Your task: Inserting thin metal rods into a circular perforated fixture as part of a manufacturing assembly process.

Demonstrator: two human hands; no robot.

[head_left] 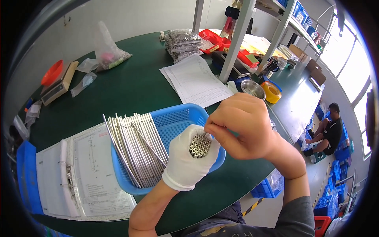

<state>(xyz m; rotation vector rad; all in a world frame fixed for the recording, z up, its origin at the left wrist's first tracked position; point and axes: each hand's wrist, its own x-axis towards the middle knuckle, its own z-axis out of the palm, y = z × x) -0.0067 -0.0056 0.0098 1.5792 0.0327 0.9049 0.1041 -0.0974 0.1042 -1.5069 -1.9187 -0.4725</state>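
Note:
My left hand, in a white glove, is wrapped round a bundle of thin metal tubes, their open ends facing up. My bare right hand is closed in a pinch right above the bundle's far edge. A thin dark sliver shows at its fingertips; what it is I cannot make out. Under the gloved hand stands a blue plastic basket. Several long silvery metal tubes lie side by side in its left part, one slanting across the others.
An open ring binder lies left of the basket. Printed sheets, bagged metal parts, a scale with an orange tray and a metal bowl are farther back. Shelf posts rise behind. Another person sits at far right.

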